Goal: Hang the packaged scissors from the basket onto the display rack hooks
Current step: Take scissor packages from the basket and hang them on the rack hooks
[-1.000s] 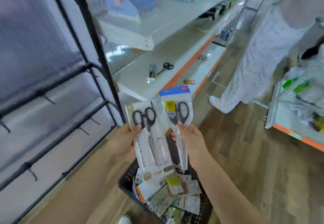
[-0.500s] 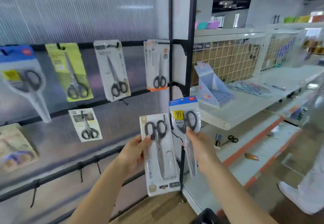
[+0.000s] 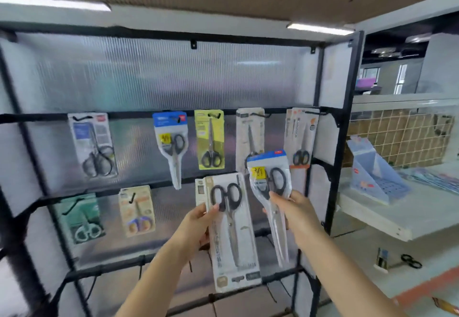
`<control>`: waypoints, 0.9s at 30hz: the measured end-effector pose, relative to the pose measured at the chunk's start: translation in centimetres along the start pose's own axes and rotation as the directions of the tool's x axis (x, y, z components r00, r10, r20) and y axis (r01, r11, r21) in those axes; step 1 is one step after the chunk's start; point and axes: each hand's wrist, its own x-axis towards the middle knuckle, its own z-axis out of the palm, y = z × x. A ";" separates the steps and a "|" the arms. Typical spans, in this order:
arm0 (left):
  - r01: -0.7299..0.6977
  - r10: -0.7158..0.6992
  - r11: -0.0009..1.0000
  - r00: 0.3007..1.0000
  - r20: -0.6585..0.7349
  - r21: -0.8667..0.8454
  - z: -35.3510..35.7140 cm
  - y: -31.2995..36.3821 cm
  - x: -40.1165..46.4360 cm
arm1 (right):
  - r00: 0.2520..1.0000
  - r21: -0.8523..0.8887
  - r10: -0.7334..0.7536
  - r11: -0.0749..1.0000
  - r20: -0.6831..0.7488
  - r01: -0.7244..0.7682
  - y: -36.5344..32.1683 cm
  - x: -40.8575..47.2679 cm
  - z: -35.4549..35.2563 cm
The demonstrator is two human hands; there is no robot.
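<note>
My left hand grips a long white-carded pack of black-handled scissors by its left edge, held upright in front of the black display rack. My right hand pinches a blue-topped clear pack of scissors a little higher and to the right. Several packs hang on the upper rail, among them a matching blue-topped pack, a yellow one and a white one. Two more packs hang on the middle rail. The basket is out of view.
Bare hooks show on the lower rails under my arms. A white shelf to the right carries a blue plastic stand. Loose black scissors lie on a lower shelf at the right.
The view swung up from the basket and floor to face the rack. Both hands rose with their packs and now hold them in front of the middle rails.
</note>
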 end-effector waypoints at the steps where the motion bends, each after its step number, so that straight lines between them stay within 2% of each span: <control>1: -0.016 0.016 1.000 1.000 -0.016 0.005 -1.2 0.3 -0.7 | 0.999 0.003 -0.018 1.000 0.031 0.017 -0.1 -0.2 1.5; 7: -0.080 0.077 0.997 0.984 -0.163 -0.009 -9.7 1.6 -5.8 | 0.976 0.089 -0.045 0.996 0.211 0.027 -0.6 -2.1 10.9; 10: -0.099 0.089 0.995 0.963 -0.253 -0.029 -13.2 1.4 -8.4 | 0.957 0.184 -0.019 0.982 0.290 -0.037 -0.8 -3.2 14.4; 15: -0.129 0.090 0.987 0.933 -0.348 -0.091 -15.0 1.3 -11.2 | 0.952 0.203 -0.012 0.978 0.305 -0.053 -0.4 -3.5 18.0; 19: -0.128 0.090 0.987 0.938 -0.335 -0.093 -14.9 1.1 -10.6 | 0.948 0.194 -0.019 0.980 0.319 -0.045 -1.0 -2.7 19.2; 27: -0.065 0.044 0.996 0.957 -0.286 -0.064 -13.0 1.2 -5.1 | 0.944 0.214 -0.185 0.968 0.274 0.128 -2.5 1.0 17.9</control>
